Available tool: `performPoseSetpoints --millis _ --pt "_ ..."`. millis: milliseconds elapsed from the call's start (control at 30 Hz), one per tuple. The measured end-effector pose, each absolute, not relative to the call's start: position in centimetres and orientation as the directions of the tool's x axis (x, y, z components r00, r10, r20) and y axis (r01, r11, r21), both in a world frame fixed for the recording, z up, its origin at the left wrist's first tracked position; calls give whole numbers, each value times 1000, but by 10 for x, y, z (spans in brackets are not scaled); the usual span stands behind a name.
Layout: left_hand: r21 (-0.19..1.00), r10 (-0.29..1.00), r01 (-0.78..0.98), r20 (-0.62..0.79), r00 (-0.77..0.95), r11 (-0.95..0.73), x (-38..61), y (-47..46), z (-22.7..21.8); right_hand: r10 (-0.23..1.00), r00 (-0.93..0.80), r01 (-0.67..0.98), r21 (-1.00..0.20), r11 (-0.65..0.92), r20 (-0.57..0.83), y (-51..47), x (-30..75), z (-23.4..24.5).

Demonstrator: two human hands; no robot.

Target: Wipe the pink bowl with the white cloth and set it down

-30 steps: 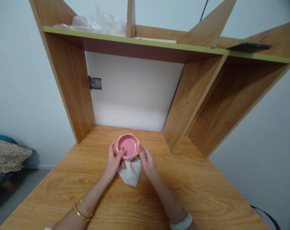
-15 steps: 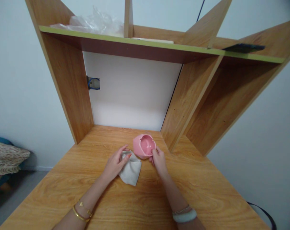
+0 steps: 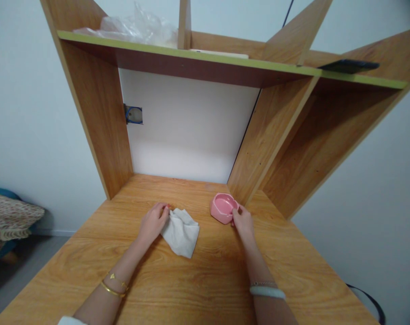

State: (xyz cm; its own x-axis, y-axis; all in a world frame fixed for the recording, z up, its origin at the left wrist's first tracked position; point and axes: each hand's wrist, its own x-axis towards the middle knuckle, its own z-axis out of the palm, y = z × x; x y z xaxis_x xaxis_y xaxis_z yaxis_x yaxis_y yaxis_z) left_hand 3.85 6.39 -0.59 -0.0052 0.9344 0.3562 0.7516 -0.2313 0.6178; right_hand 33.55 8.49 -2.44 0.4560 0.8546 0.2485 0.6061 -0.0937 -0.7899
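Observation:
A small pink bowl with a wavy rim sits on the wooden desk, close to the upright divider. My right hand grips its near right rim with closed fingers. A crumpled white cloth lies on the desk to the left of the bowl. My left hand rests on the cloth's left edge, fingers curled onto it. Bracelets show on both wrists.
A wooden divider rises right behind the bowl. The shelf overhead carries clear plastic wrap and a dark flat object. A wall socket is in the white back panel. A patterned cushion lies low left.
My right hand carried the pink bowl from above the cloth to the right and set it down by the divider. My left hand let go of the bowl and dropped onto the cloth.

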Motion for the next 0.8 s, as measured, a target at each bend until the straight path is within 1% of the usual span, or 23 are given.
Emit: performPoseSetpoints --millis 100,200,400,500,633,700,733,800 --pt "593 958 786 288 -2 -177 36 65 -6 862 457 607 -785 -123 219 86 338 -24" --pt "596 964 783 264 19 -179 35 66 -6 868 457 611 -778 -146 196 86 338 -24" --pt "676 928 652 349 129 -345 29 66 -5 877 454 652 -730 -205 158 85 338 -21" --pt "677 931 643 307 196 -359 28 66 -6 872 459 688 -690 -226 172 82 337 -13" --pt "662 932 657 270 241 -361 29 65 -9 852 470 728 -648 -225 232 71 327 6" --pt "649 930 665 271 250 -368 30 65 -10 853 434 747 -645 -161 290 66 314 15" --pt "644 928 669 271 254 -371 30 64 -10 862 378 754 -653 -74 339 63 305 17" --pt "634 930 681 267 253 -367 30 64 -8 890 195 711 -685 160 411 60 285 16"
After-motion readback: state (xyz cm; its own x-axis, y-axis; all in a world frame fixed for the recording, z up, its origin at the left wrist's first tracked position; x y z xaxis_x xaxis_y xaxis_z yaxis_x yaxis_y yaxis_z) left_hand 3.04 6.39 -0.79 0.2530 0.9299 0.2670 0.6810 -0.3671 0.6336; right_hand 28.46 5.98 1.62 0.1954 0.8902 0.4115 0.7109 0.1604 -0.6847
